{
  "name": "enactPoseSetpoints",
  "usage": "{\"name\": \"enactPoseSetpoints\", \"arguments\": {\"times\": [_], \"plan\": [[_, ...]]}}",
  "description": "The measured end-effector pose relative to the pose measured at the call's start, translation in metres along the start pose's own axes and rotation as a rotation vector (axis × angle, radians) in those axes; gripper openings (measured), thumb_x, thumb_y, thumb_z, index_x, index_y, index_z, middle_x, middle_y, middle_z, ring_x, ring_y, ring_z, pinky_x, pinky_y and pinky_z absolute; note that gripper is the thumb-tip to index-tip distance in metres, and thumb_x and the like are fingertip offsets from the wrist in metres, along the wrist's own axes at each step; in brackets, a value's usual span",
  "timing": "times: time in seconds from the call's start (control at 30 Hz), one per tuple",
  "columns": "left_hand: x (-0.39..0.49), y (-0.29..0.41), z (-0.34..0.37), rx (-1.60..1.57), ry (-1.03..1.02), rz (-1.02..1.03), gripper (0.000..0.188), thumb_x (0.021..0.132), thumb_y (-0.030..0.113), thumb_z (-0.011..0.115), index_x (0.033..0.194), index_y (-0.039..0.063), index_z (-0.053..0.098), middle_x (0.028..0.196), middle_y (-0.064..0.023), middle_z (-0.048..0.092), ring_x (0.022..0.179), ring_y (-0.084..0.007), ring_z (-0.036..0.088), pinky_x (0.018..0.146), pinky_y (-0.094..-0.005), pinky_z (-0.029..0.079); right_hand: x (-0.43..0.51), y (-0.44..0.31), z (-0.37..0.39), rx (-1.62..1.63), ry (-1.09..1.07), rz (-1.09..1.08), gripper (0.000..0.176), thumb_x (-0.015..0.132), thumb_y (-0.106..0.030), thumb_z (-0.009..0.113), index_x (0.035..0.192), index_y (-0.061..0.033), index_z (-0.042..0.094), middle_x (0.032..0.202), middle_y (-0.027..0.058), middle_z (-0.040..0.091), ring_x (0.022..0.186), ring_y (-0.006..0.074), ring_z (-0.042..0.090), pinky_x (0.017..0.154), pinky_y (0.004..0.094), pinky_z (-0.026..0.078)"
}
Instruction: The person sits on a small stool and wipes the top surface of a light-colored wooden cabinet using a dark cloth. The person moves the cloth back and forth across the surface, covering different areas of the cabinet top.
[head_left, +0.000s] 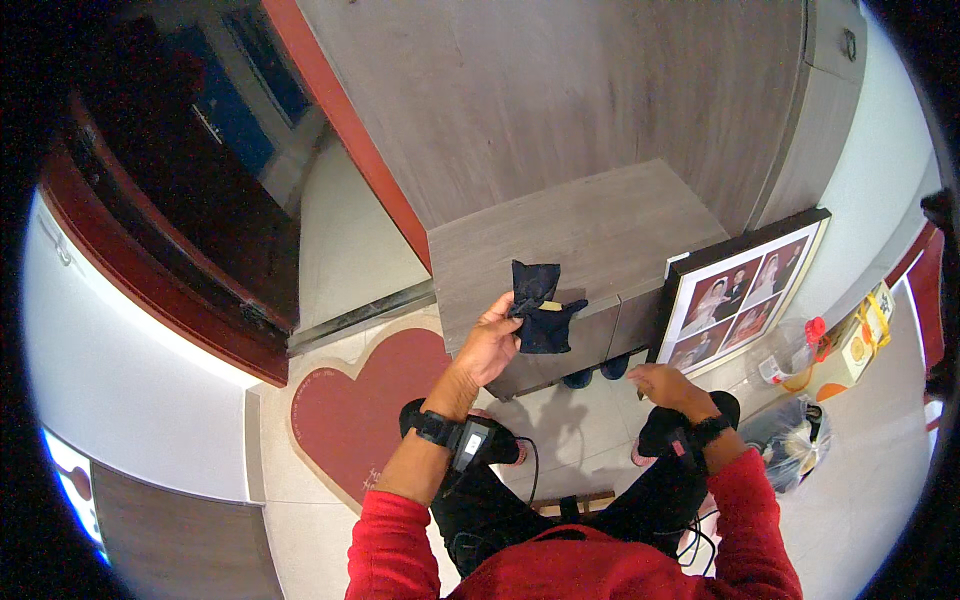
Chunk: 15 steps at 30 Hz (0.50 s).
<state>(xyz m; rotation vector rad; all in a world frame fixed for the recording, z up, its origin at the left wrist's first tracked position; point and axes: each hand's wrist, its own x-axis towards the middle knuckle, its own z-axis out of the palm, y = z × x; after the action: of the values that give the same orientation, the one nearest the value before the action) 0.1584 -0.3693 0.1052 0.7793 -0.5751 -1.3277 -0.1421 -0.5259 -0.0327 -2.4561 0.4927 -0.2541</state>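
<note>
My left hand (491, 341) is raised in front of a low wooden cabinet (525, 225), its thumb and fingers pinching a bundle of dark fabric (546, 330). The bundle spreads above and below a narrow middle, where a small pale yellow strip (550, 306) shows. It looks like a folded pair of socks or similar cloth, but its kind is not certain. To the right, my right hand (666, 384) hovers over my right knee, fingers bent; whether it holds a dark thin thing at its fingertips cannot be told. Both wrists wear black straps with devices.
A framed set of photos (739, 292) leans at the cabinet's right. Beyond it stand a plastic jug with a red cap (784, 356), a box (855, 349) and a clear bag (799, 442). Dark shoes (615, 367) peek from under the cabinet. A heart-shaped mat (367, 412) lies left, by a doorway.
</note>
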Motion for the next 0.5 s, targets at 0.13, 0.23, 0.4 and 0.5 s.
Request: {"name": "enactPoseSetpoints", "arguments": {"times": [0.13,0.23,0.4,0.5], "plan": [[-0.003,0.004,-0.001,-0.015,-0.022,0.033,0.040,0.086,-0.006,0.042,0.122,0.008,0.051,0.116,-0.0035,0.059,0.102,-0.0152,0.057,0.089,-0.0296,0.045,-0.035,-0.018,-0.036,-0.117,0.189,0.040,0.021,0.088,-0.015,0.048,0.101,-0.0060,0.062,0.095,0.0174,0.062,0.091,0.0358,0.058,0.078,0.0438,0.047],[-0.002,0.009,-0.005,0.032,0.021,0.065,0.039,0.086,-0.007,0.041,0.120,0.007,0.053,0.114,-0.0035,0.059,0.102,-0.0150,0.057,0.089,-0.0298,0.046,-0.066,-0.032,-0.053,-0.191,0.304,0.182,0.020,0.085,-0.015,0.051,0.098,-0.0075,0.064,0.095,0.0149,0.064,0.088,0.0355,0.058,0.078,0.0429,0.047],[0.010,0.033,-0.031,0.235,0.208,0.280,0.041,0.087,-0.006,0.037,0.121,0.009,0.055,0.109,-0.0052,0.061,0.095,-0.0168,0.059,0.084,-0.0297,0.048,-0.087,-0.055,-0.056,-0.311,0.309,0.381,0.018,0.084,-0.018,0.055,0.094,-0.0099,0.067,0.090,0.0124,0.065,0.085,0.0327,0.058,0.077,0.0416,0.047],[0.020,0.033,-0.053,0.244,0.300,0.231,0.042,0.088,-0.005,0.037,0.122,0.011,0.056,0.102,-0.0049,0.062,0.091,-0.0163,0.060,0.080,-0.0290,0.049,-0.084,-0.061,-0.055,-0.334,0.349,0.443,0.018,0.084,-0.019,0.055,0.092,-0.0094,0.068,0.090,0.0115,0.065,0.084,0.0318,0.058,0.077,0.0418,0.046]]}}
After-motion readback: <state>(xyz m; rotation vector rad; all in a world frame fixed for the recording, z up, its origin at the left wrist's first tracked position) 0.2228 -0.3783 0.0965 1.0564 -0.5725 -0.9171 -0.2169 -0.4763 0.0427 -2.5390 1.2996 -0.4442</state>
